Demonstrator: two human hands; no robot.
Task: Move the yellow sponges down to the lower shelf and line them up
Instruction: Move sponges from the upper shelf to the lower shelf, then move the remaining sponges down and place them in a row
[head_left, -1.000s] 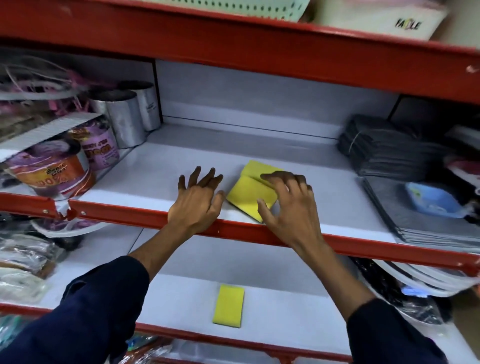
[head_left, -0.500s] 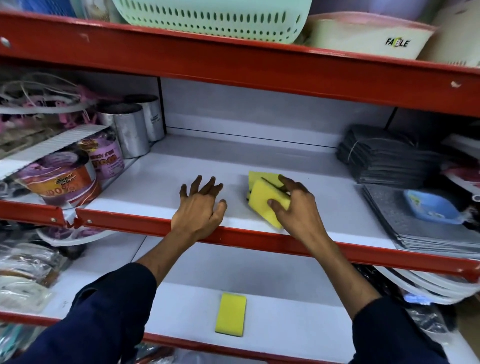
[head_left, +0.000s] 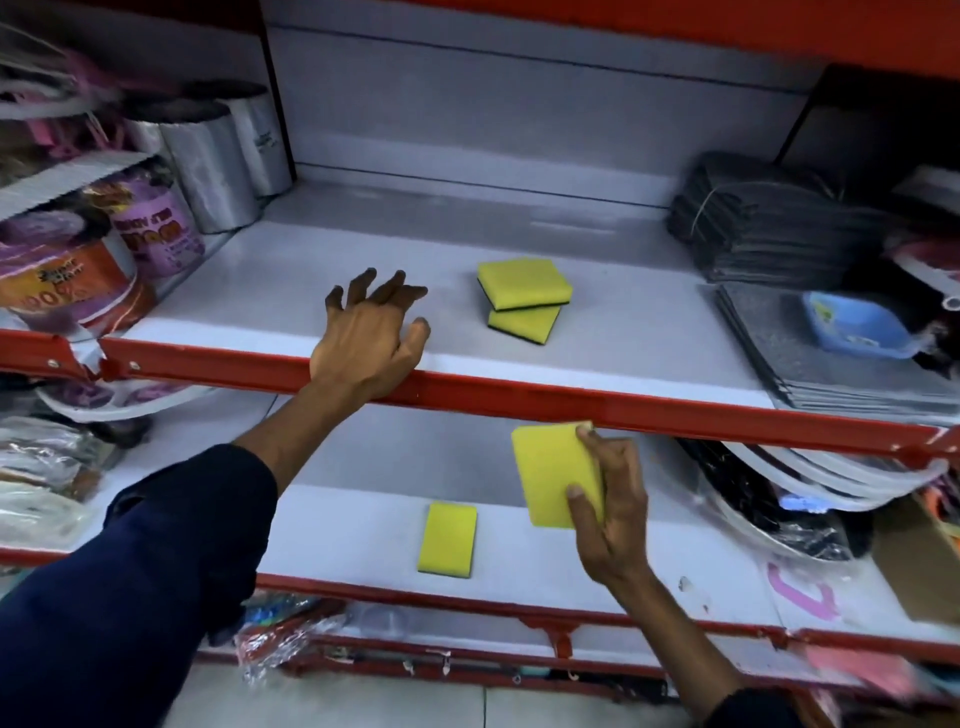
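Second sponge on its way down to the lower shelf.

The right hand (head_left: 605, 499) pinches a yellow sponge (head_left: 553, 475) by its edge, thumb on the face and fingers behind, holding it in the air just under the red rail (head_left: 623, 410) and above the lower shelf (head_left: 519, 561). To place it well, I judge it should be set flat just beside the sponge already lying there (head_left: 447, 539), long sides parallel and front edges level. Two stacked sponges (head_left: 524, 299) remain on the upper shelf (head_left: 291, 291). The left hand (head_left: 371, 338) rests empty on that shelf's front edge, fingers spread, forearm reaching up and forward.
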